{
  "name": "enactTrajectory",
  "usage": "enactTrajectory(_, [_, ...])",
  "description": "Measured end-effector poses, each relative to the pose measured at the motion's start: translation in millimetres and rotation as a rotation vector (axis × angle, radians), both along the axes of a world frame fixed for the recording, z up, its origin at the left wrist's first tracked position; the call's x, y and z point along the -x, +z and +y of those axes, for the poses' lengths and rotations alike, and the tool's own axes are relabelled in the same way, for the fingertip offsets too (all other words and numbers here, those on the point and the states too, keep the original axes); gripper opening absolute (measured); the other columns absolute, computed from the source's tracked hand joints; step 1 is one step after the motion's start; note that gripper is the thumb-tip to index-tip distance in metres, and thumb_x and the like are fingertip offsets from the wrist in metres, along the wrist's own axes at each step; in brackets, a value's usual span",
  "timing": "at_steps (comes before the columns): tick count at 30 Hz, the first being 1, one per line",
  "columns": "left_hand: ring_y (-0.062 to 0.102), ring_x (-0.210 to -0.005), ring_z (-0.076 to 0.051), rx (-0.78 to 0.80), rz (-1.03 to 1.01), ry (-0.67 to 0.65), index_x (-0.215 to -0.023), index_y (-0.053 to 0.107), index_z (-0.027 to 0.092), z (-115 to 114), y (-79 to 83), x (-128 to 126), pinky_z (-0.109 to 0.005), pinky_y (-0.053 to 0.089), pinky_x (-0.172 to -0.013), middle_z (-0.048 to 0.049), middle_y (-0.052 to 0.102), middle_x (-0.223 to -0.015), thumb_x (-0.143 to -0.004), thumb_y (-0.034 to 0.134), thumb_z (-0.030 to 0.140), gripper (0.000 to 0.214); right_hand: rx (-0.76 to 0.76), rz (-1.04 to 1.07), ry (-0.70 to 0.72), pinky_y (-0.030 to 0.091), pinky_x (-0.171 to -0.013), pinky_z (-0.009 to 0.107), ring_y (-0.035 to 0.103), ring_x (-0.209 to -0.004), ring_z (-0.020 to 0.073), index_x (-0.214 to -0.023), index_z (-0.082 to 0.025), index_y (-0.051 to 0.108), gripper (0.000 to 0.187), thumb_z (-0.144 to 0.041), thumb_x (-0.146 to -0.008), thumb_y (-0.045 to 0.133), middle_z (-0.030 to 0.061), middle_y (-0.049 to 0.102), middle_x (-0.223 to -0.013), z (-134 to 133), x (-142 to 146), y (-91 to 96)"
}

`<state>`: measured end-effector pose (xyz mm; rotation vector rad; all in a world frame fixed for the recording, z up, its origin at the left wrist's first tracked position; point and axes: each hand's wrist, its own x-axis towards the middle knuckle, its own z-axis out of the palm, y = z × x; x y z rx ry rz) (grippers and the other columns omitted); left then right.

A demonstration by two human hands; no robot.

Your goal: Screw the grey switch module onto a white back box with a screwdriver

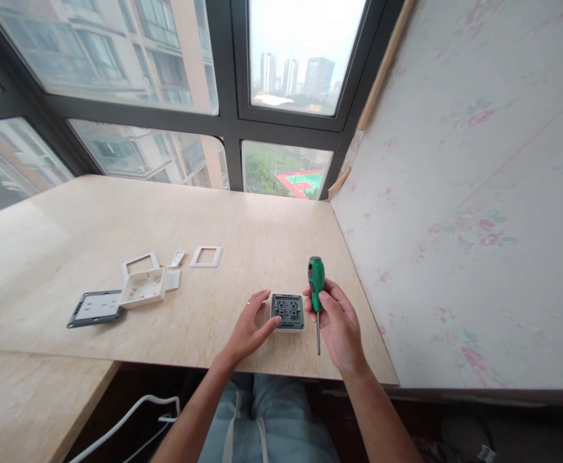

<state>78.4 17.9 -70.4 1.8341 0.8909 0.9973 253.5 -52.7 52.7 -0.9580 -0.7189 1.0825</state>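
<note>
A square wall switch with a dark inner frame and a white base lies near the front edge of the table. At its left side is my left hand, fingers apart, the thumb touching the switch's face near its lower left. My right hand grips a green and black screwdriver by the handle, upright, its metal shaft pointing down toward me. The screwdriver is just right of the switch and apart from its screws.
To the left lie a white back box, a dark-framed socket panel, two white cover frames and small white plates. A flowered wall bounds the table on the right; windows stand behind. A white cable hangs below.
</note>
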Motion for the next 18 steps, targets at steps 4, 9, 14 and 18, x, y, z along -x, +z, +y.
enactTrajectory(4, [0.049, -0.137, -0.028, -0.004, 0.006, 0.004, -0.140, 0.047, 0.023, -1, 1.5, 0, -0.049, 0.049, -0.108, -0.0145, 0.050, -0.146, -0.092, 0.063, 0.043, 0.053, 0.017, 0.001, -0.006, 0.043, -0.056, 0.026, 0.056, -0.068, 0.0140, -0.107, -0.021, 0.064, 0.023, -0.033, -0.088, 0.064, 0.0051, 0.067, -0.091, -2, 2, -0.4])
enactTrajectory(9, [0.045, -0.140, -0.031, -0.043, 0.078, 0.006, -0.143, 0.046, 0.023, -3, 5.5, -1, -0.052, 0.047, -0.110, -0.0154, 0.049, -0.148, -0.092, 0.063, 0.044, 0.057, 0.008, -0.026, -0.008, 0.042, -0.053, 0.027, 0.055, -0.064, 0.0136, -0.101, -0.022, 0.063, 0.020, -0.038, -0.090, 0.062, 0.0037, 0.066, -0.089, -1, 1, -2.5])
enactTrajectory(14, [0.040, -0.144, -0.032, -0.134, 0.182, -0.039, -0.147, 0.043, 0.025, -3, 11.6, -1, -0.056, 0.038, -0.116, -0.0156, 0.043, -0.153, -0.092, 0.063, 0.042, 0.060, 0.024, -0.057, -0.021, 0.040, -0.051, 0.025, 0.053, -0.063, 0.0131, -0.097, -0.022, 0.062, 0.017, -0.037, -0.091, 0.060, 0.0029, 0.064, -0.087, 0, -1, -10.3])
enactTrajectory(18, [0.038, -0.145, -0.033, -0.182, 0.222, -0.090, -0.148, 0.042, 0.028, 2, 16.9, -4, -0.056, 0.037, -0.117, -0.0148, 0.040, -0.156, -0.091, 0.066, 0.043, 0.064, 0.046, -0.045, -0.043, 0.039, -0.050, 0.025, 0.052, -0.061, 0.0123, -0.092, -0.021, 0.062, 0.015, -0.035, -0.090, 0.059, 0.0024, 0.063, -0.084, 1, -6, -14.6])
